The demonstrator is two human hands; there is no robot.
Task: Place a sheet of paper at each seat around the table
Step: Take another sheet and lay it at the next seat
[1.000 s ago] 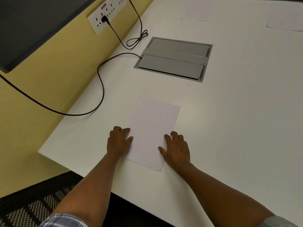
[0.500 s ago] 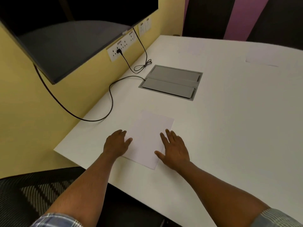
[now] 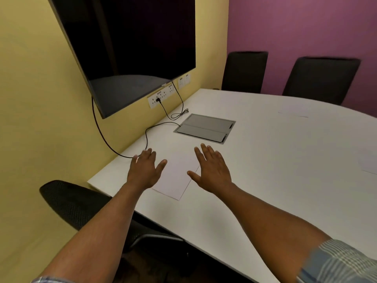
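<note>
A white sheet of paper (image 3: pixel 175 176) lies flat on the white table (image 3: pixel 265 170) near its front left corner. My left hand (image 3: pixel 144 170) hovers over the sheet's left edge, fingers spread, holding nothing. My right hand (image 3: pixel 212 170) is raised over the sheet's right edge, also spread and empty. Another sheet (image 3: pixel 293 112) lies at the far side before a black chair (image 3: pixel 321 78). A further sheet (image 3: pixel 370 164) shows at the right edge of the view.
A black mesh chair (image 3: pixel 75 203) stands at the near left corner. A grey cable hatch (image 3: pixel 205 127) is set into the table. A black cable (image 3: pixel 146 135) runs from the wall sockets (image 3: pixel 161 97). A dark screen (image 3: pixel 132 50) hangs on the yellow wall. A second far chair (image 3: pixel 244 71) stands by the purple wall.
Both hands have lifted off the sheet and spread apart. The view has tilted up, bringing the screen, far chairs and purple wall into sight.
</note>
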